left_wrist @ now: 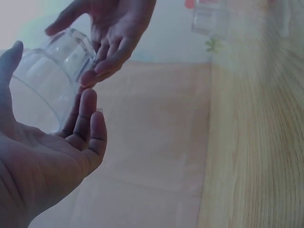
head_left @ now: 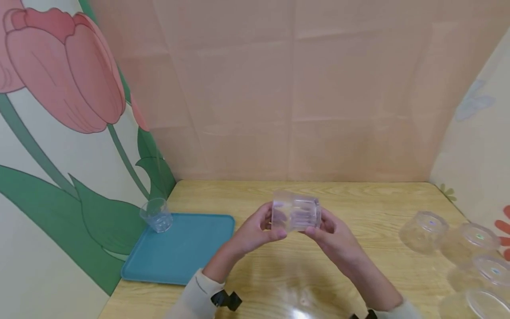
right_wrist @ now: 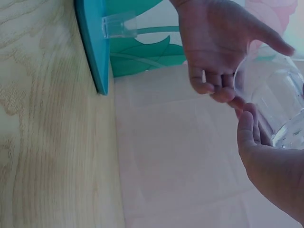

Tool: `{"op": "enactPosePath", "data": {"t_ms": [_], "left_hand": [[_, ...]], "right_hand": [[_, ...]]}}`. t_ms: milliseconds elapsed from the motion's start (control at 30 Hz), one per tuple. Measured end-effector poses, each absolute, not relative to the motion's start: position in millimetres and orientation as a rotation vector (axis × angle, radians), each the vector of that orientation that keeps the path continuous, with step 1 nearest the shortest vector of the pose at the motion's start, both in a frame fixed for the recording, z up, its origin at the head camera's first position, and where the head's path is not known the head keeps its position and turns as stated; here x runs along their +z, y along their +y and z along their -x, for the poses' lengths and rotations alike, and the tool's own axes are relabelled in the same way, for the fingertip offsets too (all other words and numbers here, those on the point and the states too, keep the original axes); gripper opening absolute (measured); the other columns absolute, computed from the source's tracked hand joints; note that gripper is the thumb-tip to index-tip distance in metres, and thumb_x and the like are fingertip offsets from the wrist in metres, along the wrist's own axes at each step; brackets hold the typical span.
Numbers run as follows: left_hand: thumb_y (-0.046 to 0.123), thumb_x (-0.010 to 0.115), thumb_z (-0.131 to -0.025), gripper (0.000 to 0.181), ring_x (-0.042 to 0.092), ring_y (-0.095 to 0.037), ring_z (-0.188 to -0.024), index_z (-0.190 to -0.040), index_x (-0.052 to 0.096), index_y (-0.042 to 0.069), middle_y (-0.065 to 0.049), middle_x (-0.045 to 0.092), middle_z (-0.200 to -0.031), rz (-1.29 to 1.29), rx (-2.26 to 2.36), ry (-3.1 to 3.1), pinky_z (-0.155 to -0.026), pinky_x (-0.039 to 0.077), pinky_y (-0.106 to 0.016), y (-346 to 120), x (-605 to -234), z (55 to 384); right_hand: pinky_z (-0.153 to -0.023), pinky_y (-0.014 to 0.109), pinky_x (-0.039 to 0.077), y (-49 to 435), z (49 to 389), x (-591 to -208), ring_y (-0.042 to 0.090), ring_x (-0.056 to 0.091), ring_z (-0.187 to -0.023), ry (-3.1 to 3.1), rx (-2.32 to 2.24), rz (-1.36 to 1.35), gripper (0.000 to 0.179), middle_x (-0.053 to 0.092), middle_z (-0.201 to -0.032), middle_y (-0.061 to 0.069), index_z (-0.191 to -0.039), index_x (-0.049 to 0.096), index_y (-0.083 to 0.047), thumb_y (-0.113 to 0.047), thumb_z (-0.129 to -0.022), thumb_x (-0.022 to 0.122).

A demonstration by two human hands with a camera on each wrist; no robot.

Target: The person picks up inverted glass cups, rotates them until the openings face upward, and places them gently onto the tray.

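Both hands hold one clear tumbler (head_left: 296, 212) on its side above the wooden table. Its wide mouth points left and its faceted base points right. At the rim end, my left hand (head_left: 256, 228) has its thumb in front and its fingers behind. My right hand (head_left: 336, 239) grips the base end between thumb and fingers. In the left wrist view the fingertips of the two hands meet under the tumbler's side (left_wrist: 69, 54). The right wrist view shows the round rim near the left palm (right_wrist: 213, 47).
On the left lies a blue tray (head_left: 183, 254), with another clear tumbler (head_left: 158, 216) upright at its far left corner. Several clear tumblers stand upside down along the right side, the farthest one (head_left: 424, 232) toward the back. Covered walls (head_left: 291, 110) border the table (head_left: 370, 204).
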State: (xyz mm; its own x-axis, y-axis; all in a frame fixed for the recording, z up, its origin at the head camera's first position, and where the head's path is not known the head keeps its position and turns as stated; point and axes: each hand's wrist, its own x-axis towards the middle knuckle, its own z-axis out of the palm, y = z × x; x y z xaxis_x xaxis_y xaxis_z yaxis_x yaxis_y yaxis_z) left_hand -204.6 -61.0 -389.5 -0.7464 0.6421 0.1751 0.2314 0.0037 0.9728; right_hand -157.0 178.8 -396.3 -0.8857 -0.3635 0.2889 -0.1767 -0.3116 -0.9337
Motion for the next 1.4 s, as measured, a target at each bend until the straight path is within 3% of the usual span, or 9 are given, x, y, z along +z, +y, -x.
{"op": "enactPosePath", "data": {"t_ms": [233,367,533,767,967,1200,1400], "left_hand": [[0.050,0.079,-0.085,0.091,0.061,-0.015,-0.105,-0.147,0.035,-0.001,-0.017,0.060,-0.123,-0.861,1.876,1.945,-0.084,0.056,-0.029,-60.8,-387.2,203.2],[0.035,0.079,-0.089,0.080,0.062,-0.017,-0.107,-0.145,0.036,-0.002,-0.021,0.059,-0.127,-0.826,1.920,1.918,-0.086,0.057,-0.029,-60.6,-384.2,201.5],[0.026,0.078,-0.089,0.080,0.062,-0.022,-0.112,-0.149,0.031,0.000,-0.022,0.054,-0.134,-0.797,1.929,1.862,-0.089,0.057,-0.032,-62.0,-381.3,199.8],[0.021,0.079,-0.088,0.078,0.060,-0.018,-0.107,-0.147,0.034,-0.001,-0.024,0.051,-0.134,-0.802,1.896,1.930,-0.086,0.056,-0.029,-64.8,-377.1,198.9],[0.019,0.081,-0.086,0.075,0.058,-0.018,-0.108,-0.146,0.039,0.004,-0.015,0.054,-0.130,-0.803,1.850,2.006,-0.087,0.055,-0.030,-69.0,-373.9,198.8],[0.024,0.083,-0.085,0.077,0.059,-0.020,-0.110,-0.147,0.041,0.007,-0.012,0.057,-0.130,-0.806,1.811,2.092,-0.090,0.054,-0.031,-78.1,-372.1,202.3],[0.027,0.085,-0.083,0.077,0.057,-0.018,-0.109,-0.146,0.044,0.012,-0.007,0.057,-0.127,-0.743,1.778,2.151,-0.091,0.052,-0.032,-90.3,-374.5,207.0]], "right_hand": [[-0.107,0.027,0.045,175.7,156.9,-396.9,0.017,0.059,-0.126,1.782,-2.321,0.671,0.060,0.062,-0.135,0.006,-0.151,0.027,0.011,0.001,-0.100,0.058],[-0.106,0.027,0.046,174.0,156.6,-396.3,0.016,0.060,-0.126,1.819,-2.302,0.665,0.063,0.062,-0.135,0.004,-0.151,0.025,0.012,0.001,-0.100,0.059],[-0.104,0.027,0.047,173.9,156.9,-398.5,0.016,0.061,-0.124,1.870,-2.273,0.674,0.060,0.062,-0.135,0.005,-0.150,0.030,0.011,0.001,-0.099,0.060],[-0.102,0.026,0.049,175.6,156.8,-402.0,0.017,0.062,-0.121,1.911,-2.238,0.663,0.057,0.064,-0.132,0.005,-0.148,0.034,0.010,0.001,-0.098,0.061],[-0.097,0.028,0.052,175.3,155.3,-400.4,0.016,0.064,-0.118,2.011,-2.159,0.574,0.064,0.064,-0.131,0.006,-0.150,0.031,0.009,-0.004,-0.098,0.064],[-0.097,0.027,0.051,178.8,156.3,-397.7,0.010,0.060,-0.123,2.095,-2.043,0.560,0.072,0.044,-0.149,0.029,-0.157,0.025,0.003,-0.008,-0.098,0.065],[-0.097,0.023,0.050,189.9,154.7,-398.4,0.011,0.060,-0.123,2.221,-1.936,0.544,0.066,0.043,-0.151,0.025,-0.156,0.032,-0.005,-0.014,-0.100,0.065]]}}
